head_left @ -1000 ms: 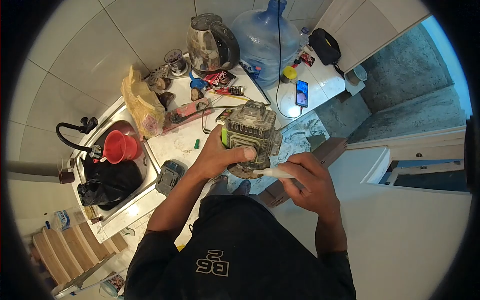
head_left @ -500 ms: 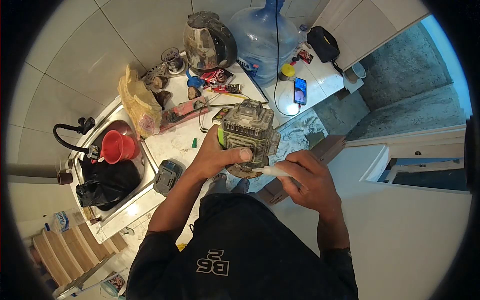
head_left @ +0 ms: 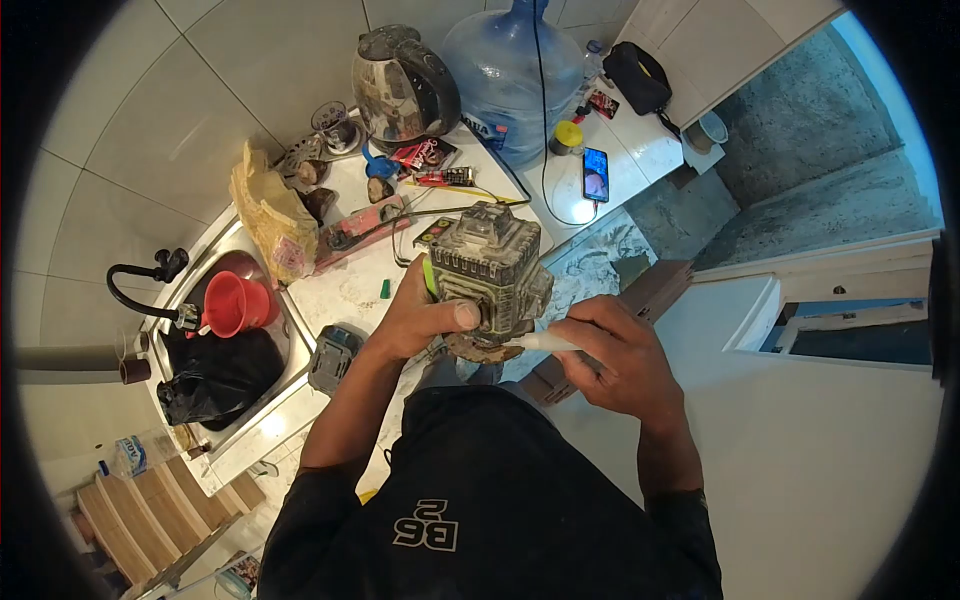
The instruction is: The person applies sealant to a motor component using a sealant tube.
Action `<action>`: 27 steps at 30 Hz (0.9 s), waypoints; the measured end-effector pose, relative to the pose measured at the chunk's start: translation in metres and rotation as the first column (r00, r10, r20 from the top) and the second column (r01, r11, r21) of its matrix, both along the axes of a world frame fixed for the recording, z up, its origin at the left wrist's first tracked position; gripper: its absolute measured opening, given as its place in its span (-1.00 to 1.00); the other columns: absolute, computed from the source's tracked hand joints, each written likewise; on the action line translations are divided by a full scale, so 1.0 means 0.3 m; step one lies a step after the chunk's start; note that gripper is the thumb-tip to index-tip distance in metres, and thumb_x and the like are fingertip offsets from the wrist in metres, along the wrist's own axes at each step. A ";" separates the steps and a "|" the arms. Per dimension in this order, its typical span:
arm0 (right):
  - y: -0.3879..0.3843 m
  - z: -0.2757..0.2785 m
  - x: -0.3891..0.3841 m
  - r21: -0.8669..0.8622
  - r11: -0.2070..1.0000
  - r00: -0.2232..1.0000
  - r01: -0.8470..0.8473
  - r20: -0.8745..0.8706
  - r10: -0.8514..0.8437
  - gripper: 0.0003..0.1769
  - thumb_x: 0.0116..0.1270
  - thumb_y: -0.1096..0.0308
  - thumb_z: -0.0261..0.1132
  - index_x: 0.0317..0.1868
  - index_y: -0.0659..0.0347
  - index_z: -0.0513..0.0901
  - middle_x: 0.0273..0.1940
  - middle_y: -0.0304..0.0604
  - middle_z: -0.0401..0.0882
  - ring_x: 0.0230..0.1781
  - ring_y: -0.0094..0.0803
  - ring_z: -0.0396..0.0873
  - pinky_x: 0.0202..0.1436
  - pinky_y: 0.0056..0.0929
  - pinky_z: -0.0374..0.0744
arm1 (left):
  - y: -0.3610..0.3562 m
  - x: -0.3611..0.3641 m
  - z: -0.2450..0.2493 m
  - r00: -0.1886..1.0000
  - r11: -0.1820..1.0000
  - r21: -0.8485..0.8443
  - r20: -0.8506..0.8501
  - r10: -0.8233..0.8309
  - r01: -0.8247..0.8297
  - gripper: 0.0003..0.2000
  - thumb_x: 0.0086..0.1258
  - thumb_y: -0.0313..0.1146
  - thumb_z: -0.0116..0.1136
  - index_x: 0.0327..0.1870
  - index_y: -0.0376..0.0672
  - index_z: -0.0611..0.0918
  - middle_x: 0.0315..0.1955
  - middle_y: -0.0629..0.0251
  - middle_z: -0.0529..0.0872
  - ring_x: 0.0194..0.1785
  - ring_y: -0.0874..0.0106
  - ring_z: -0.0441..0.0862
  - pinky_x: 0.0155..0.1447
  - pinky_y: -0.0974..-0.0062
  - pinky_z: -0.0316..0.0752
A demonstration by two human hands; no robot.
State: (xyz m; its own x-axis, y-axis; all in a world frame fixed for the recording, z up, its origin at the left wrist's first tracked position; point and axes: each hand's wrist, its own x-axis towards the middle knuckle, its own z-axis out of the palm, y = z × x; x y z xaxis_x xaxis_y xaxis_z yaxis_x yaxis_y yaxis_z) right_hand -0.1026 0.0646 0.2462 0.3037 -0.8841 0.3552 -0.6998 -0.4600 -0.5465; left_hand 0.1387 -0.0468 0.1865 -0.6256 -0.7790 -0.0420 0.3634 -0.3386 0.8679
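Note:
A dusty, dark power tool with a green edge is held over the gap beside the counter. My left hand is wrapped round its left side, the thumb lying across its front. A worn round disc shows at the tool's lower end. In my right hand a whitish, pointed tube is pinched, its tip at the tool's lower end near the disc. Whether the tip touches the tool I cannot tell.
Left of the tool, a battery pack lies by the sink with a red dipper. Behind stand a kettle, a large blue water bottle and a phone. A cable crosses the counter.
The tool has tilted slightly and shifted a little in my left hand, showing more of its right side. The counter and its objects appear slightly shifted in view. Both grips remain.

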 end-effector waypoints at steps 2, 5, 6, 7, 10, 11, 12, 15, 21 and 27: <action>0.000 0.004 -0.004 0.006 1.000 1.000 -0.002 0.003 0.002 -0.63 0.06 0.54 0.47 -0.05 0.17 0.73 -0.14 -0.18 0.58 -0.19 -0.21 0.66 -0.19 -0.23 0.66 | 0.003 0.002 -0.008 1.000 1.000 -0.002 -0.007 -0.004 0.004 -0.05 0.01 -0.02 0.64 0.43 -0.35 0.46 0.19 0.15 0.71 0.21 0.36 0.69 0.38 0.33 0.55; 0.003 0.001 -0.018 0.011 1.000 1.000 -0.003 0.011 0.003 -0.64 0.07 0.54 0.47 -0.06 0.17 0.74 -0.14 -0.19 0.58 -0.18 -0.21 0.66 -0.19 -0.23 0.66 | 0.002 0.006 -0.036 1.000 1.000 -0.023 -0.009 -0.001 0.001 0.05 0.00 0.08 0.65 0.48 -0.36 0.41 0.23 0.13 0.68 0.27 0.35 0.66 0.42 0.32 0.52; 0.005 -0.002 -0.020 0.013 1.000 1.000 0.001 0.017 -0.001 -0.65 0.08 0.53 0.48 -0.07 0.17 0.74 -0.15 -0.19 0.58 -0.18 -0.21 0.66 -0.20 -0.23 0.66 | 0.003 0.007 -0.043 1.000 1.000 -0.022 -0.008 -0.003 0.003 0.05 0.00 0.08 0.65 0.48 -0.36 0.41 0.23 0.13 0.68 0.27 0.35 0.66 0.42 0.32 0.52; 0.006 -0.001 -0.020 0.014 1.000 1.000 0.002 0.018 -0.003 -0.65 0.08 0.53 0.48 -0.07 0.17 0.74 -0.15 -0.19 0.58 -0.18 -0.21 0.66 -0.20 -0.23 0.66 | 0.004 0.008 -0.049 1.000 1.000 -0.010 -0.016 0.006 -0.006 0.10 -0.02 0.13 0.66 0.50 -0.36 0.39 0.26 0.13 0.66 0.29 0.33 0.64 0.43 0.31 0.50; 0.011 0.010 -0.020 0.012 1.000 1.000 0.013 0.018 -0.013 -0.66 0.09 0.52 0.49 -0.07 0.16 0.74 -0.14 -0.19 0.58 -0.17 -0.22 0.66 -0.19 -0.24 0.66 | 0.003 0.012 -0.056 1.000 1.000 0.014 -0.029 0.000 0.000 0.18 -0.05 0.23 0.67 0.53 -0.36 0.35 0.30 0.12 0.63 0.34 0.31 0.61 0.46 0.30 0.47; 0.013 0.013 -0.017 0.022 1.000 1.000 0.003 0.022 -0.003 -0.66 0.09 0.52 0.50 -0.07 0.16 0.74 -0.14 -0.20 0.59 -0.17 -0.22 0.66 -0.19 -0.23 0.66 | 0.001 0.013 -0.057 0.999 1.000 0.023 -0.035 -0.010 0.011 0.21 -0.07 0.26 0.68 0.54 -0.36 0.33 0.33 0.11 0.61 0.36 0.30 0.60 0.47 0.29 0.46; 0.014 0.014 -0.014 0.032 0.999 1.000 -0.007 0.026 0.006 -0.66 0.09 0.51 0.51 -0.07 0.16 0.74 -0.14 -0.20 0.59 -0.17 -0.22 0.66 -0.19 -0.23 0.66 | 0.002 0.014 -0.057 0.999 1.000 0.022 -0.032 -0.014 0.014 0.21 -0.07 0.26 0.68 0.54 -0.36 0.33 0.33 0.11 0.61 0.36 0.30 0.60 0.47 0.29 0.46; 0.014 0.012 -0.003 0.032 0.999 1.000 -0.013 0.007 0.012 -0.66 0.10 0.50 0.52 -0.07 0.14 0.74 -0.15 -0.20 0.58 -0.17 -0.23 0.66 -0.19 -0.23 0.66 | 0.000 0.013 -0.066 0.999 0.999 0.034 -0.037 -0.002 0.004 0.25 -0.08 0.29 0.68 0.56 -0.35 0.30 0.36 0.11 0.58 0.40 0.29 0.57 0.50 0.27 0.43; 0.013 0.022 -0.018 0.039 0.999 1.000 -0.005 -0.004 0.005 -0.66 0.10 0.49 0.52 -0.06 0.13 0.74 -0.15 -0.20 0.59 -0.18 -0.24 0.67 -0.19 -0.25 0.67 | -0.004 0.007 -0.070 0.998 0.998 0.055 -0.057 -0.011 0.014 0.34 -0.14 0.35 0.68 0.60 -0.34 0.23 0.42 0.09 0.52 0.46 0.27 0.51 0.53 0.25 0.40; 0.010 0.017 -0.043 0.057 0.998 0.999 -0.004 0.037 0.002 -0.61 0.08 0.56 0.55 -0.02 0.20 0.79 -0.15 -0.18 0.63 -0.20 -0.23 0.68 -0.18 -0.30 0.65 | -0.009 0.009 -0.088 0.998 0.997 0.046 -0.042 -0.055 0.057 0.43 -0.22 0.45 0.65 0.63 -0.31 0.18 0.46 0.08 0.48 0.49 0.25 0.48 0.55 0.23 0.39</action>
